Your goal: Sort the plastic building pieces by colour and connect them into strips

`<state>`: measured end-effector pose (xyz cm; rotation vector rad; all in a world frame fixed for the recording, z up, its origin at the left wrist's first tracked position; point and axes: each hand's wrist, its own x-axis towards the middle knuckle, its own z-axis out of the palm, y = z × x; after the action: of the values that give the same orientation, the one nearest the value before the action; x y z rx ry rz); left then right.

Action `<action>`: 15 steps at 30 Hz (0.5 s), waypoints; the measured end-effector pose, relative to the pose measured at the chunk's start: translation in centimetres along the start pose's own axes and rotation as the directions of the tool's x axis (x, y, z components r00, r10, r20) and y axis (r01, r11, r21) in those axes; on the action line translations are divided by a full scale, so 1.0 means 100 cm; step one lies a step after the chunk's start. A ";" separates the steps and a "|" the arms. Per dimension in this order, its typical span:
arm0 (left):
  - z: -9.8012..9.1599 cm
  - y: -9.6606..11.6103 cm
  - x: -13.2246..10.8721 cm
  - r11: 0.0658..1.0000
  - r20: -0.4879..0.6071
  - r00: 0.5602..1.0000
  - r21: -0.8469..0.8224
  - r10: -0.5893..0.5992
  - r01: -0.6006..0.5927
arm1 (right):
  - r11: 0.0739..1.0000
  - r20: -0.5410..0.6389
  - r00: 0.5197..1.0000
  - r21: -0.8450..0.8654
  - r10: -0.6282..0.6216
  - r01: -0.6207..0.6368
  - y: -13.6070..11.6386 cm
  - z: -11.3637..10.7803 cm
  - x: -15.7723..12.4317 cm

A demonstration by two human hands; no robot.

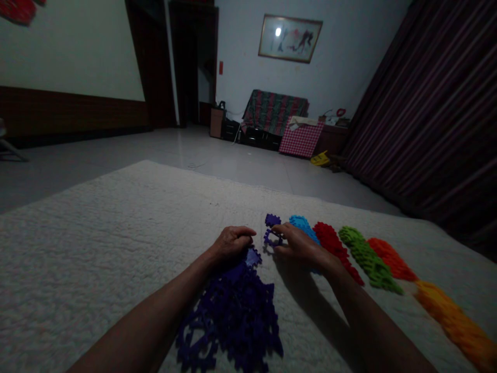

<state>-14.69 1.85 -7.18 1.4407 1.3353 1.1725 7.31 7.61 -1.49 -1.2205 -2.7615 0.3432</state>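
Observation:
My right hand (297, 244) pinches a purple open-centred piece with toothed edges (267, 240), held upright or tilted just above the cloth. Right behind it lies a solid purple toothed tile (273, 220). My left hand (234, 241) has its fingers curled over the far end of a heap of purple interlocking pieces (244, 311). A purple toothed tile (253, 257) shows just below those fingers; whether they grip anything is hidden. Both solid and open-centred pieces make up the heap, which lies loose between my forearms.
Right of my hands run rows of toothed pieces: blue (300, 223), red (330, 241), green (368, 259), red-orange (390, 258) and orange (454, 321). All lie on a quilted pale cloth (116, 233). Beyond are a tiled floor, covered furniture (275, 111) and a dark curtain (430, 103).

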 end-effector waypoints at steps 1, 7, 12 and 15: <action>0.000 0.000 0.000 1.000 -0.003 1.000 -0.005 -0.004 0.004 | 1.000 -0.029 0.999 -0.007 0.021 -0.021 0.002 -0.004 0.004; 0.001 -0.004 0.002 1.000 -0.009 1.000 -0.011 -0.008 0.008 | 0.980 -0.087 0.986 -0.127 0.144 -0.154 0.010 -0.019 0.039; 0.001 -0.007 0.003 1.000 0.003 1.000 0.003 0.009 -0.009 | 0.950 -0.073 0.983 -0.252 0.171 -0.184 0.022 -0.015 0.057; 0.002 -0.006 0.002 0.999 0.000 1.000 -0.035 -0.014 0.014 | 0.952 -0.076 0.985 -0.254 0.155 -0.169 0.028 -0.011 0.060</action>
<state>-14.64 2.15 -7.79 1.4038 1.3172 1.1816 5.50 14.07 -1.14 -1.4956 -2.7301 -0.0443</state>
